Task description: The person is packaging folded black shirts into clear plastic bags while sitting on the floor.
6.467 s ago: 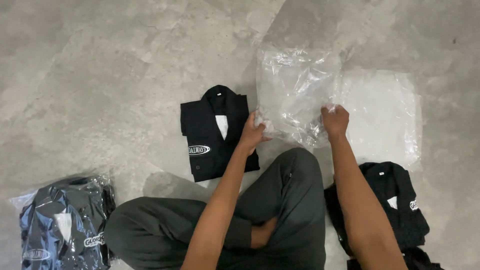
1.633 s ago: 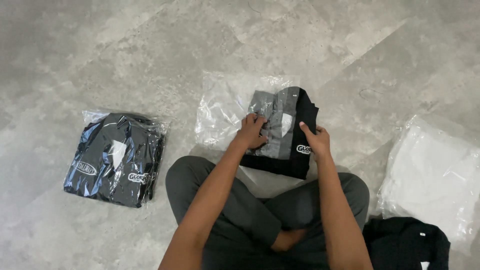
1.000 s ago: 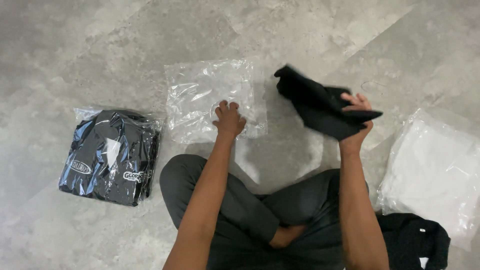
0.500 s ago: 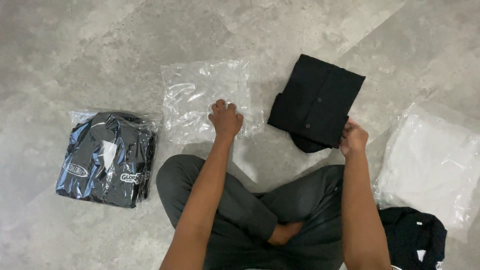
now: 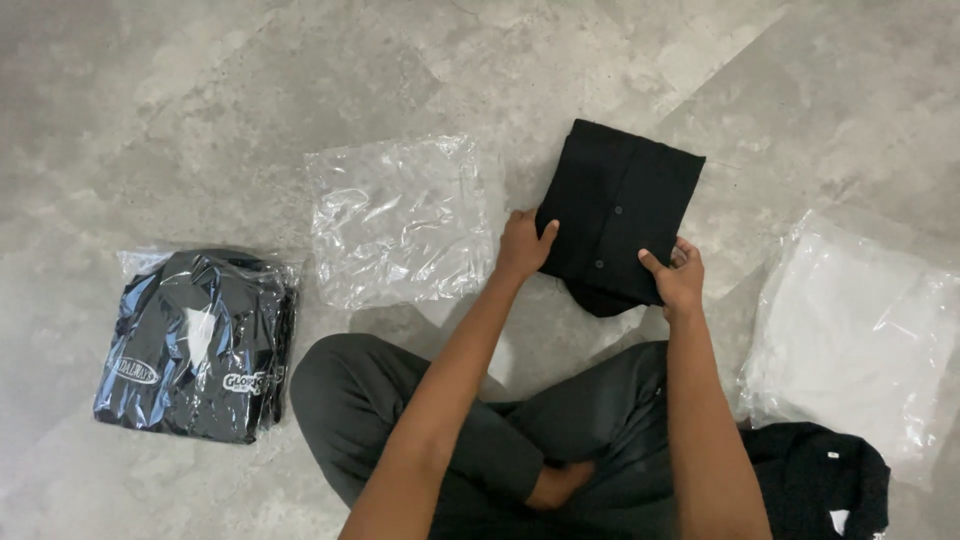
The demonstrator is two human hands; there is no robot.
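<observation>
Hands, left and right, arms outstretched, grip folded black shirt's near corners.

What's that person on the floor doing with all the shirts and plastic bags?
A person sits cross-legged on the grey floor with both hands on a folded black shirt. The left hand holds its left edge, the right hand its near corner. An empty clear bag lies flat beside it. A bagged shirt pack sits to the left, a pile of clear bags and another black garment to the right.
</observation>
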